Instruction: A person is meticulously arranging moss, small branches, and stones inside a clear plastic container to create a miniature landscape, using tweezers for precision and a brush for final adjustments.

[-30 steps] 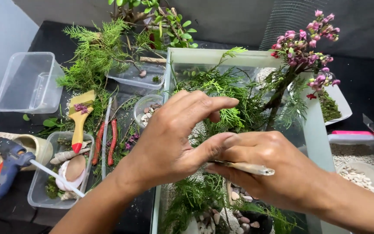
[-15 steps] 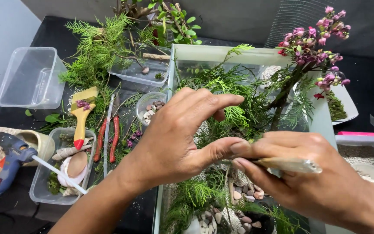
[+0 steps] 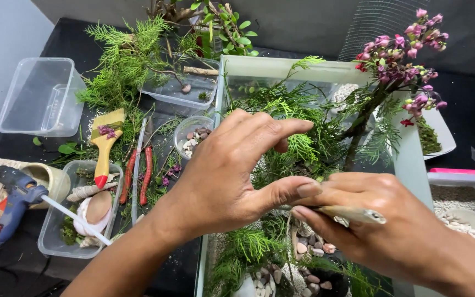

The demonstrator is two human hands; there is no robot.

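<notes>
My left hand [image 3: 232, 176] arches over a glass tank [image 3: 281, 67], fingers spread and curved, its thumb tip pressed against my right fingers. My right hand [image 3: 391, 225] pinches a thin pale stick [image 3: 353, 213] that points right, just above the tank. Inside the tank stand feathery green sprigs [image 3: 298, 118] and a branch with pink blossoms [image 3: 402, 55]. Small pebbles [image 3: 309, 250] and white grit cover the tank floor below my hands.
Left of the tank lie a yellow-handled brush [image 3: 104, 148], red-handled pliers [image 3: 138, 176], a small bowl of pebbles [image 3: 193, 135], a blue glue gun [image 3: 12, 201], a tub with shells [image 3: 83, 214] and an empty clear tub [image 3: 39, 99]. A tray of white gravel [image 3: 457, 201] sits right.
My right hand has shifted slightly right and turned, so more of the stick shows beyond the fingers. My left hand has kept its arched pose with the thumb against the right fingers.
</notes>
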